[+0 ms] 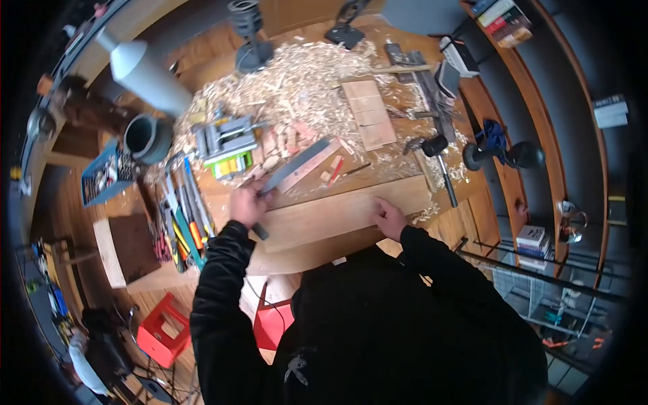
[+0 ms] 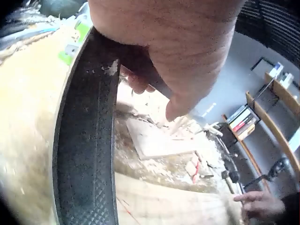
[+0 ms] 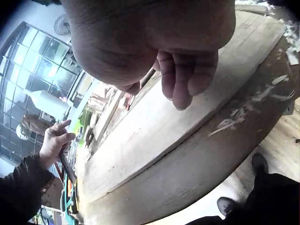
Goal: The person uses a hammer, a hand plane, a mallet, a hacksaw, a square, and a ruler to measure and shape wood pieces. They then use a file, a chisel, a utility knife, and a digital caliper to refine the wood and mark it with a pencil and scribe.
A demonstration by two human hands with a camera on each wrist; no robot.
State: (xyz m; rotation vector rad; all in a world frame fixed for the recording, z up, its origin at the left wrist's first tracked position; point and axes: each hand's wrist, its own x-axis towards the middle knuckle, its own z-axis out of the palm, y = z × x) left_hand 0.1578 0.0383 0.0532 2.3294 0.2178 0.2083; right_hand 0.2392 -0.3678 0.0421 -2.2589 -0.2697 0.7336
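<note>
the left hand [image 1: 248,206] grips a dark tool [image 2: 86,140] at the left end of the board [image 1: 317,219], which lies along the near edge of the bench [image 1: 304,256]. the right hand [image 1: 389,219], fingers loosely extended, is at the board's right part; contact i cannot tell. shavings [image 1: 304,64] heap beyond.

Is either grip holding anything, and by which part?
The left grip holds a grey-bladed tool by its dark handle, whose end sticks out behind. The right grip is over the board, holding nothing that shows.
</note>
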